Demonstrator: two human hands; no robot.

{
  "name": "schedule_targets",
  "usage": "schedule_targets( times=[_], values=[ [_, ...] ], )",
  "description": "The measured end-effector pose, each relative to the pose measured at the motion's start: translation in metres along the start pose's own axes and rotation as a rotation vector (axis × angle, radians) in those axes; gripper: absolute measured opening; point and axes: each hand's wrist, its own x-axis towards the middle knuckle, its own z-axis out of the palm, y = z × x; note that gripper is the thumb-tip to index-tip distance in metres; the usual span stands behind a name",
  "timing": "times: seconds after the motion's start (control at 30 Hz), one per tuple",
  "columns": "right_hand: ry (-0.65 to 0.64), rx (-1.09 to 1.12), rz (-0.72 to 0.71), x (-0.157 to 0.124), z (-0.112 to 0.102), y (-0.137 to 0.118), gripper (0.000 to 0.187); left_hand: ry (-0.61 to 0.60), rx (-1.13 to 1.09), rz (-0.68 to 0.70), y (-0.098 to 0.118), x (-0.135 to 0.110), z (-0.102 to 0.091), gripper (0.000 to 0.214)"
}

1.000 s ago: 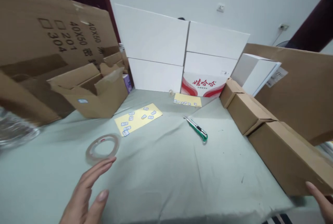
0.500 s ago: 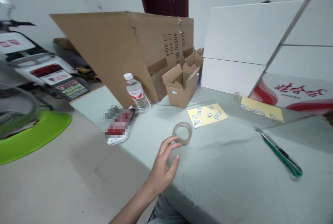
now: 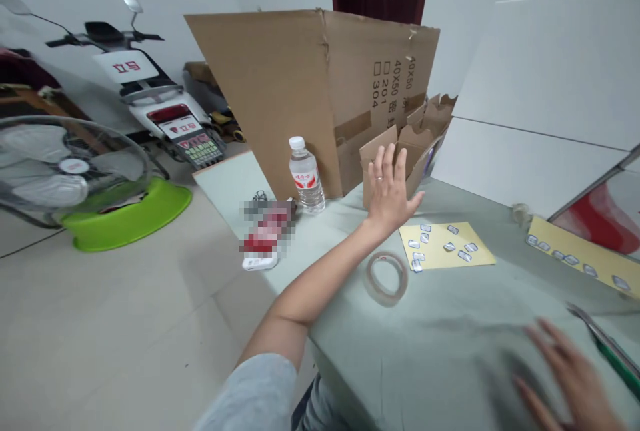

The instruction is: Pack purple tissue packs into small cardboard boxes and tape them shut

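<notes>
A single camera sits on the person's head, just above the near edge of the cloth-covered table (image 3: 450, 344). It looks forward and down, turned toward the person's left. It is close enough that the left hand (image 3: 391, 194) reaches into mid-frame and the right hand (image 3: 575, 377) blurs in the lower right corner. The table runs diagonally across the right half. The left half takes in tiled floor (image 3: 125, 331), a fan (image 3: 60, 171) and a scooter (image 3: 150, 97) farther off.

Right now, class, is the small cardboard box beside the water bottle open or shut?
Open. The small cardboard box has its top flaps standing up and apart, just behind the spread left hand.
</notes>
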Motion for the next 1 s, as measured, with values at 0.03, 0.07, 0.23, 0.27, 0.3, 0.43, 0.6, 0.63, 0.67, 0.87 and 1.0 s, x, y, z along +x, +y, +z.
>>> schedule_targets(
  times=[0.03,0.07,0.23,0.27,0.3,0.43,0.6,0.63,0.67,0.87,1.0],
  values=[
    [-0.079,-0.001,-0.091,0.014,0.015,-0.013,0.055,-0.013,0.045,-0.011,-0.001,0.005,0.007,0.076],
    [-0.078,0.019,-0.136,0.029,0.030,-0.028,0.055,-0.027,0.075,-0.017,-0.003,0.008,0.013,0.067],
    [-0.096,0.112,-0.263,0.101,0.088,-0.089,0.044,-0.042,0.117,-0.032,-0.006,0.008,0.022,0.030],
    [-0.094,0.131,-0.271,0.111,0.094,-0.096,0.035,-0.042,0.121,-0.035,-0.005,0.009,0.022,0.027],
    [-0.094,0.148,-0.280,0.120,0.098,-0.100,0.025,-0.041,0.124,-0.035,-0.004,0.010,0.022,0.026],
    [-0.103,0.159,-0.314,0.133,0.098,-0.103,0.019,-0.029,0.116,-0.027,-0.002,0.017,0.027,0.018],
    [-0.009,0.092,-0.252,0.124,0.082,-0.071,0.020,0.028,0.058,-0.077,-0.016,0.021,0.030,0.009],
    [0.014,0.073,-0.212,0.122,0.081,-0.060,0.020,0.042,0.046,-0.081,-0.021,0.022,0.027,0.009],
    [0.030,0.056,-0.167,0.120,0.081,-0.048,0.020,0.062,0.032,-0.075,-0.026,0.023,0.021,0.008],
    [0.112,-0.014,0.084,0.128,0.090,0.021,0.027,0.266,-0.183,0.191,-0.033,0.014,-0.040,0.013],
    [0.137,-0.013,0.160,0.119,0.069,0.049,0.037,0.191,-0.353,0.238,-0.009,-0.019,-0.069,0.018]
  ],
)
